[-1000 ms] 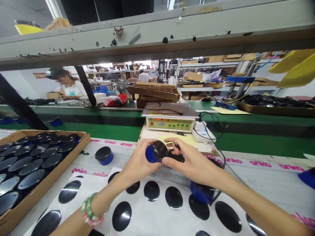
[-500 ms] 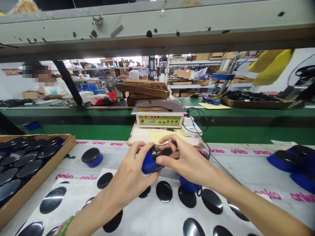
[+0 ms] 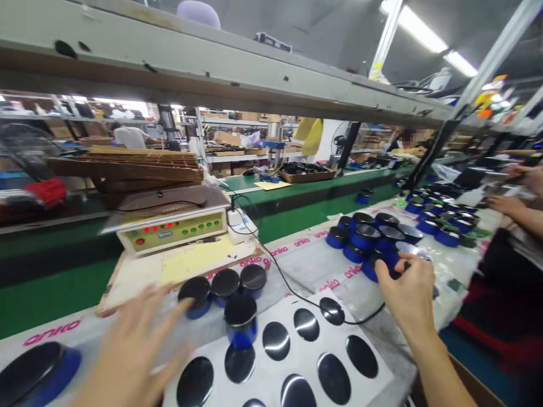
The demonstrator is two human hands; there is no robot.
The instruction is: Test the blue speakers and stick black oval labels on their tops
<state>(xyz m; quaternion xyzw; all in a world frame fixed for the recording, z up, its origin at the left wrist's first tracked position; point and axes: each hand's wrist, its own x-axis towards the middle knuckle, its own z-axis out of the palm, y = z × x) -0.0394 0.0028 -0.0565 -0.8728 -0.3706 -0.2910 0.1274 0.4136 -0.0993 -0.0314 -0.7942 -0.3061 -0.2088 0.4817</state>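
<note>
**Q:** Looks cramped. What's around you?

**Me:** Biggest thing is the shelf beam, running right across above my bench. Beyond the bench there's the green conveyor. My bench top is wrapped in white sheeting with pink "anko" print. Then a cardboard stack behind the control box, red lights lit, with yellow paper in front.

**Q:** And close in?

**Me:** White sheet of black discs, partly under my left hand.

**Q:** Holding anything?

**Me:** Left's open, fingers spread, pretty blurry, fingertips overlapping the nearest of a row of three cups, blue with black tops. Can't tell if it's touching. My right hand is curled at the near edge of the cup cluster, something dark by the fingertips. Can't tell if it's got a grip.

**Q:** Other cups?

**Me:** A single cup at the sheet's far edge, just in front of the row, and another one lower left.

**Q:** Anything in the way?

**Me:** Thin black cable, snaking between row and cluster and over the sheet's corner. A co-worker's hand is off past the cluster.
</note>
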